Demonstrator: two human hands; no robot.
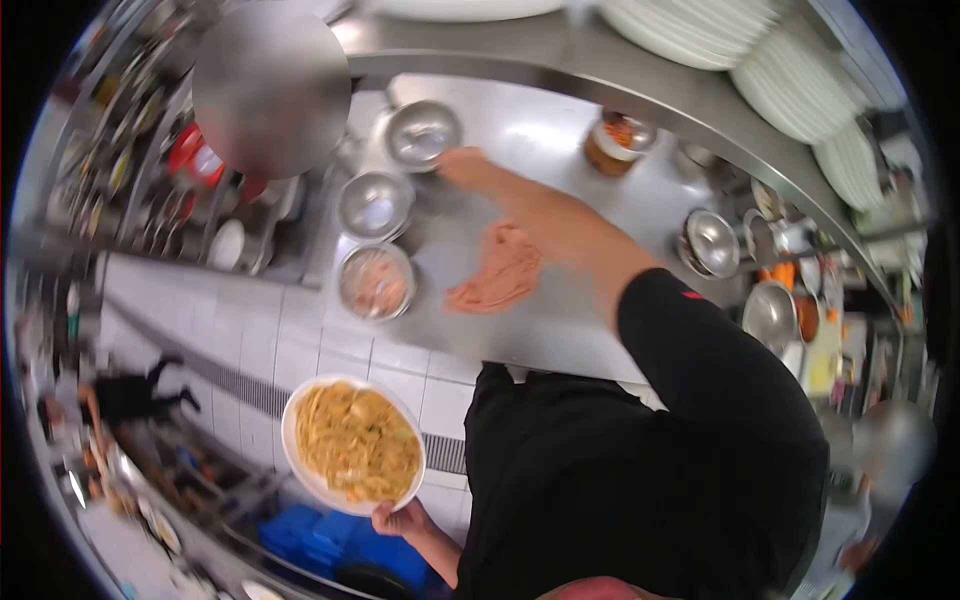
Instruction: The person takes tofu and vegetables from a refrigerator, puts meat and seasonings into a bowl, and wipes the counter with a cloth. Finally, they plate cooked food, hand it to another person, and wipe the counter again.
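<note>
My left hand (400, 518) grips the rim of a white oval plate (288, 440) out to the left, over the floor. Pasta in a creamy yellow-orange sauce (358, 440) covers the plate. My right arm stretches across the steel counter (570, 320), and my right hand (463, 167) is closed at the rim of a metal bowl (423, 135); its fingers are small and partly hidden. Nearer to me stand a second metal bowl (375, 205) and a bowl with pale pink contents (376, 282). A crumpled pink cloth (500, 270) lies under my forearm.
A container with orange food (617, 140) stands at the counter's back. Stacked white plates (700, 30) fill the shelf above. More metal bowls (712, 243) sit to the right. Another person (270, 90) is across the counter at left; blue bins (340, 545) stand at lower left.
</note>
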